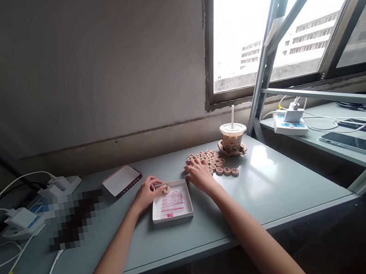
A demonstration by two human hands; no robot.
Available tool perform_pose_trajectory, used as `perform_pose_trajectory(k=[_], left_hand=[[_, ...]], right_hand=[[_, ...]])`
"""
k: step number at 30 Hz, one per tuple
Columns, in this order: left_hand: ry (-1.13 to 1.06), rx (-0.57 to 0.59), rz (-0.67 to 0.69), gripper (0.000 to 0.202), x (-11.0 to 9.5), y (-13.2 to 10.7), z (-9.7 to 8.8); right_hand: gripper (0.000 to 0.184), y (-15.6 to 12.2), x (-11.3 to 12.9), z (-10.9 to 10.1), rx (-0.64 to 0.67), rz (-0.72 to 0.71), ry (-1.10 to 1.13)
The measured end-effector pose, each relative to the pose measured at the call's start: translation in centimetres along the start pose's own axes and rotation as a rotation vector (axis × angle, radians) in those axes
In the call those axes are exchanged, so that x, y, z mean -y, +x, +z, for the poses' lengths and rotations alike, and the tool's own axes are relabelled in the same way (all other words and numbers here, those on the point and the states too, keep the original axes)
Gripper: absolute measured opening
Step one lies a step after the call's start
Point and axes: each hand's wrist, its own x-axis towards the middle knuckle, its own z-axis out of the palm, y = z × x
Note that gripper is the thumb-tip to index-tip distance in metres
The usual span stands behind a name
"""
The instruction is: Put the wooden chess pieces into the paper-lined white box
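Observation:
A shallow white box [190, 211] lies on the grey-green table in front of me, with a sheet marked in red and purple lines on its floor. At its far left corner my left hand [148, 193] is closed, thumb and fingers at a round wooden Chinese chess piece [166, 189] over the box. My right hand [199, 172] reaches past the box's right side, fingers spread and bent down at the near left of a cluster of Chinese chess pieces [210, 159]. Its palm and fingers cover some pieces. Several pieces form a short row at the cluster's near right.
Left of the box lies its dark-edged lid [122, 181], inside up. Behind the pieces, a drink cup [233, 135] with a straw sits in a cardboard holder. Power strips [25, 224] with cables crowd the left side. A metal frame post [261, 82] rises at the right.

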Motion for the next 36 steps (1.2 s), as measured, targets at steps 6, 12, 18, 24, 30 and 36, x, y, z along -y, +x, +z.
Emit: perform_pose_trajectory(k=[6, 12, 18, 24, 30, 36], left_hand=[[0.03, -0.01, -0.028, 0.041, -0.8, -0.2, 0.2], [0.066, -0.015, -0.064, 0.038, -1.1, -0.2, 0.3], [0.006, -0.018, -0.048, 0.037, -1.0, -0.3, 0.2], [0.054, -0.005, -0.071, 0.031, -1.5, -0.6, 0.0], [0.293, -0.131, -0.029, 0.024, -4.1, -2.6, -1.9], [0.581, -0.676, -0.341, 0.052, -1.6, -11.9, -8.5]], right_hand=[[0.026, -0.2, -0.5, 0.4, 0.027, -0.021, -0.044], [0.021, 0.1, -0.8, 0.4, 0.036, 0.004, -0.015], [0.017, 0.1, -0.1, -1.7, -0.007, -0.094, 0.292], [0.012, -0.7, 2.3, -2.0, 0.172, -0.305, 0.322], [0.014, -0.7, 3.4, -0.9, 0.098, -0.319, 0.203], [0.015, -0.4, 3.4, -0.9, 0.11, -0.306, 0.21]])
